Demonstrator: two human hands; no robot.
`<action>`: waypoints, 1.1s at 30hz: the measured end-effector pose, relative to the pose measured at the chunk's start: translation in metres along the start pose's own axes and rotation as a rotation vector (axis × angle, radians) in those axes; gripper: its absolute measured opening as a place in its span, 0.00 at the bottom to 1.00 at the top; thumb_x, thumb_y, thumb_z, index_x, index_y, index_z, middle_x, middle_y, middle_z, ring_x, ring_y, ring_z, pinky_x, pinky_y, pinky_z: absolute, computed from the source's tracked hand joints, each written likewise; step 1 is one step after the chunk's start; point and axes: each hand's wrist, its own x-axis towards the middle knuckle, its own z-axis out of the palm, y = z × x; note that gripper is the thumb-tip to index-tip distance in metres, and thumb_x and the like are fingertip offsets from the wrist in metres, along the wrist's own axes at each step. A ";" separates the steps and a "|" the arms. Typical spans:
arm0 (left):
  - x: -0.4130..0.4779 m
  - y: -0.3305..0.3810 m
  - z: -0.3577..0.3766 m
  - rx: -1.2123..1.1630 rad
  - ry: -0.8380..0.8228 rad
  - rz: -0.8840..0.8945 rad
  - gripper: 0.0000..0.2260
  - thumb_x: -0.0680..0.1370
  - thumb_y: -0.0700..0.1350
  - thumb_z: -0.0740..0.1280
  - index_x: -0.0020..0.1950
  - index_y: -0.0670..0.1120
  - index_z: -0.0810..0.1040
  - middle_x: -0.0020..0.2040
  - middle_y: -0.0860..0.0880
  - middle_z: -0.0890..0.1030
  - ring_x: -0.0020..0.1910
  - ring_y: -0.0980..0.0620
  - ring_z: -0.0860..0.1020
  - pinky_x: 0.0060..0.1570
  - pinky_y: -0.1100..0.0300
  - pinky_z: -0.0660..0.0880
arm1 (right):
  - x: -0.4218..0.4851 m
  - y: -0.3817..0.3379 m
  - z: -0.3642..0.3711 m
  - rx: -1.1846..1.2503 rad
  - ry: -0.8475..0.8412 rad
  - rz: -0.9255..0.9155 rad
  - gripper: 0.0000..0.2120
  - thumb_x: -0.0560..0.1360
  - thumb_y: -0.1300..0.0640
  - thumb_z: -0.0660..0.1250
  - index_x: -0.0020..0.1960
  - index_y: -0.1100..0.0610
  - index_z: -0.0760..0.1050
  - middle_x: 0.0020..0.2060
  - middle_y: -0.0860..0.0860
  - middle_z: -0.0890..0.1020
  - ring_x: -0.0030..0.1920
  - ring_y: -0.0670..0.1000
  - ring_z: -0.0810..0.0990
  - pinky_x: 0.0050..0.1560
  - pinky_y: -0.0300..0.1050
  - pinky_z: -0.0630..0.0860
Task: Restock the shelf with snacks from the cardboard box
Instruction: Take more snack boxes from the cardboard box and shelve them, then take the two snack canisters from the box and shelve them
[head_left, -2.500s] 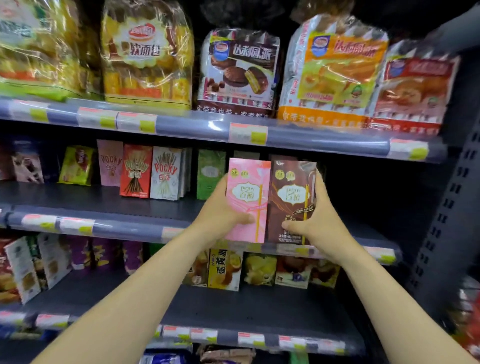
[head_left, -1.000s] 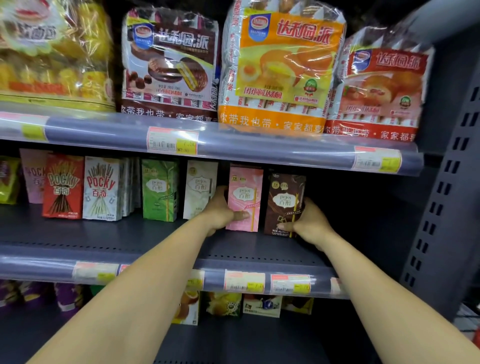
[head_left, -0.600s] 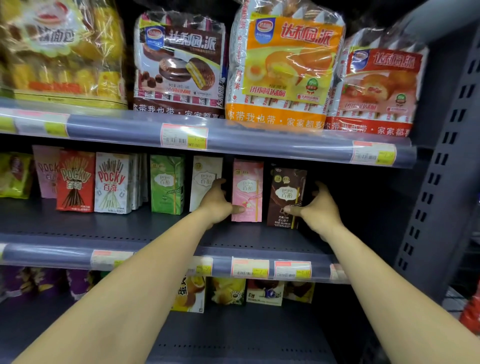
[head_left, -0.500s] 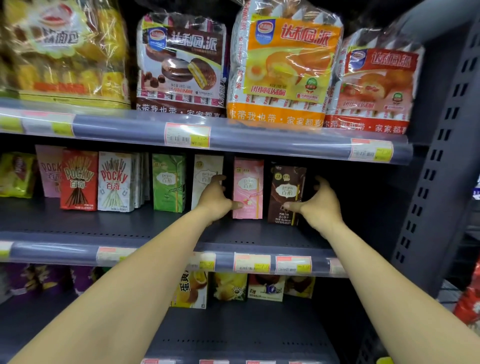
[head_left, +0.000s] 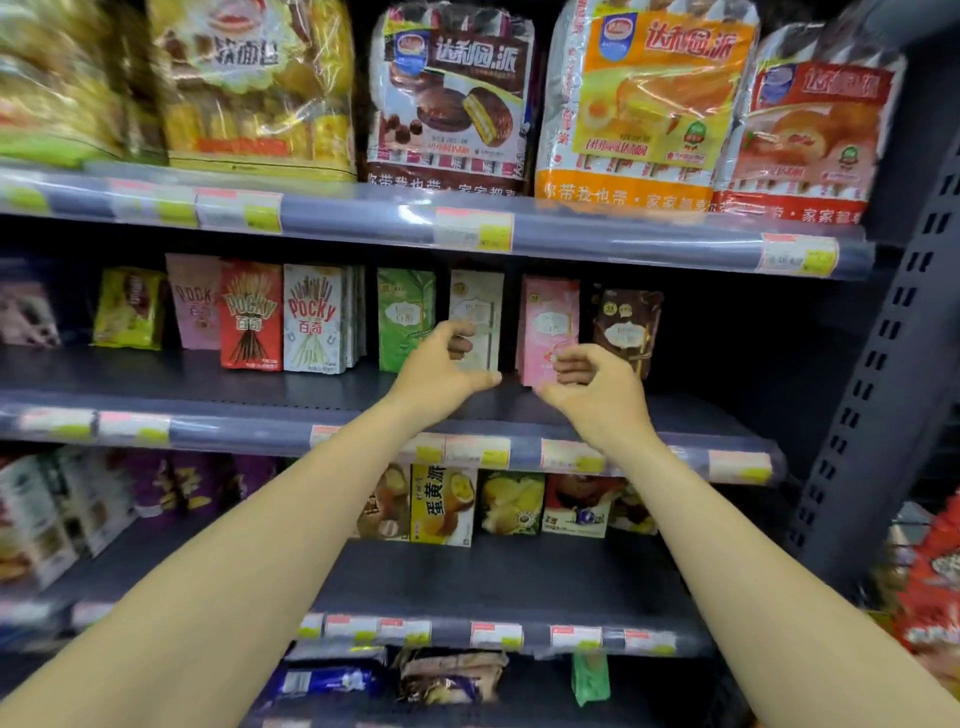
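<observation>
Just in front of the middle shelf (head_left: 208, 376), our left hand (head_left: 441, 370) and right hand (head_left: 595, 387) hover with fingers loosely curled, grasping nothing. The 2 snack boxes, the pink box (head_left: 549, 322) and the brown box (head_left: 628, 325), stand upright side by side on that shelf behind our right hand. Our left hand overlaps the white box (head_left: 477, 306), beside the green box (head_left: 405, 317).

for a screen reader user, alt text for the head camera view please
The left hand and right hand hover loosely curled and empty before a white box, a pink box and a brown box upright on the middle shelf. Pocky boxes stand further left; bagged cakes line the shelf above.
</observation>
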 end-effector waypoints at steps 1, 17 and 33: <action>-0.010 -0.004 -0.013 0.003 0.007 0.000 0.27 0.70 0.49 0.79 0.65 0.52 0.71 0.58 0.51 0.77 0.59 0.52 0.76 0.59 0.58 0.73 | -0.007 -0.006 0.011 0.008 -0.023 -0.009 0.18 0.68 0.54 0.81 0.55 0.51 0.78 0.48 0.46 0.83 0.50 0.46 0.82 0.51 0.39 0.79; -0.261 -0.182 -0.224 0.170 -0.049 -0.534 0.11 0.75 0.47 0.74 0.57 0.52 0.80 0.51 0.53 0.82 0.50 0.54 0.82 0.53 0.54 0.79 | -0.202 -0.053 0.259 0.180 -0.653 -0.003 0.11 0.75 0.60 0.75 0.54 0.50 0.78 0.48 0.46 0.84 0.49 0.45 0.83 0.51 0.40 0.80; -0.516 -0.509 -0.076 0.198 -0.265 -1.072 0.13 0.77 0.43 0.69 0.61 0.45 0.80 0.52 0.50 0.82 0.55 0.47 0.81 0.58 0.55 0.76 | -0.455 0.269 0.432 -0.319 -1.148 0.331 0.17 0.67 0.57 0.79 0.55 0.54 0.81 0.45 0.50 0.85 0.46 0.51 0.82 0.45 0.44 0.75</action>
